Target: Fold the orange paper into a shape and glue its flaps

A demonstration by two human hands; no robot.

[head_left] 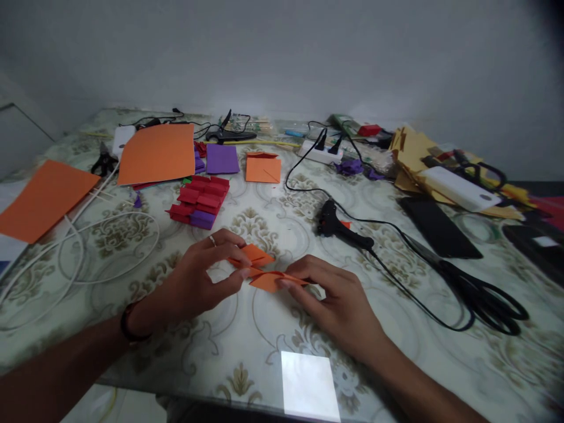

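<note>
1. Bare forearms reach in over the patterned tablecloth (211,358), leading to both hands.
2. Left hand (194,276), ringed, pinches one end of the folded orange paper (268,282) between thumb and fingers.
3. Right hand (339,299) grips its other end the same way; the paper is just above the cloth, between the hands.
4. Beyond the left hand lies a red-and-purple folded piece (200,200).
5. Past the right hand are a black glue gun (348,232) and scissors (476,291).

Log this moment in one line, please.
left hand: on orange paper | right hand: on same paper | glue gun: lying right of paper | scissors: beyond glue gun, rightward
</note>
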